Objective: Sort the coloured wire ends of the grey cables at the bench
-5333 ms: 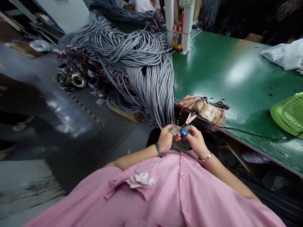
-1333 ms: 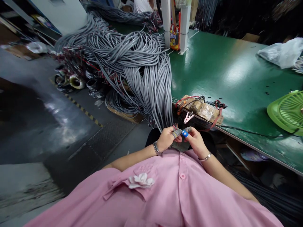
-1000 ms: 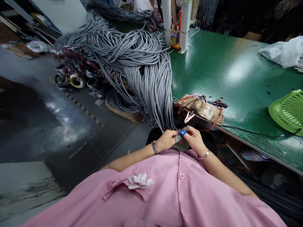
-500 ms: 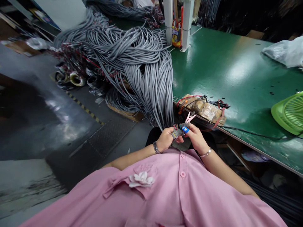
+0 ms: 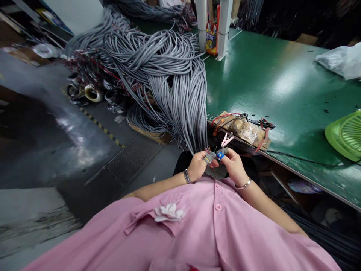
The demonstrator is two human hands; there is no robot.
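Observation:
My left hand [image 5: 199, 165] and my right hand [image 5: 232, 165] meet just above my lap, in front of my pink shirt. Both are closed in a pinch on the stripped end of a grey cable [image 5: 209, 150], where thin coloured wires fan out. Grey cloth caps cover my fingertips, and a blue cap [image 5: 220, 155] sits on my right thumb. The cable runs up into a thick bundle of grey cables [image 5: 180, 98] that hangs off the table's left edge.
A green table [image 5: 282, 86] spreads to the right. A taped wooden block [image 5: 242, 130] with red wires and a pink clip [image 5: 226, 140] sits at its near edge. A green fan grille [image 5: 345, 133], a plastic bag [image 5: 338, 62] and white posts [image 5: 224, 26] stand farther off.
My hands have stayed together at the cable end, with small shifts of the fingers on the wires. The view has wobbled slightly.

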